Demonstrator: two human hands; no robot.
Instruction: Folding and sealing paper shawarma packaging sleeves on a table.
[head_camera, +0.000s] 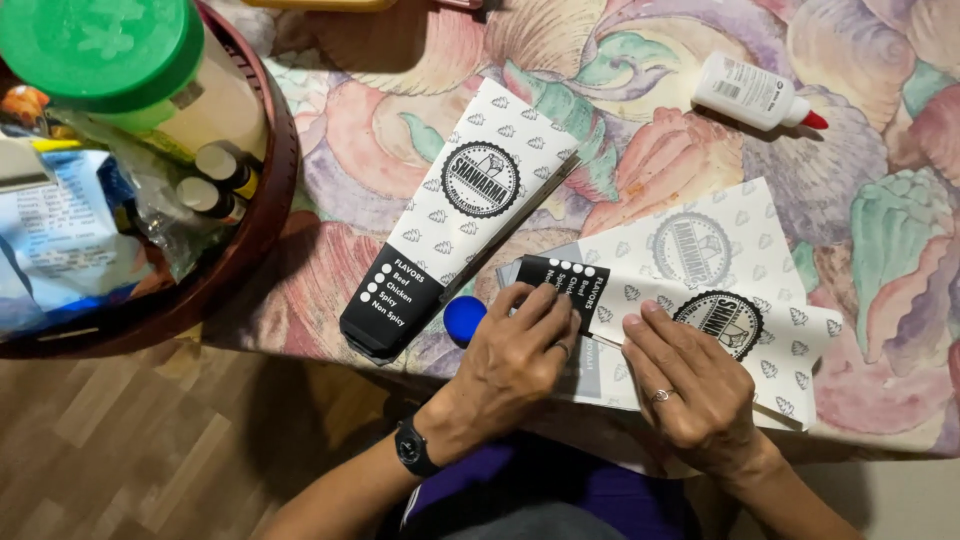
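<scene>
Pressing flat paper sleeve | left hand on its dark left end, right hand beside, fingers flat, gripping nothing | long axis left-right

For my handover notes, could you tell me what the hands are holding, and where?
Nothing is gripped: the left hand and right hand press flat on the printed paper sleeve, near its black end and its middle.

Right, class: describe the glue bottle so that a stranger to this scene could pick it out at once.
Start at the flowered tablecloth and go to its top right part, beyond the printed paper sleeves. The glue bottle lies there on its side, alone. It is the only small white bottle with a red tip.
</scene>
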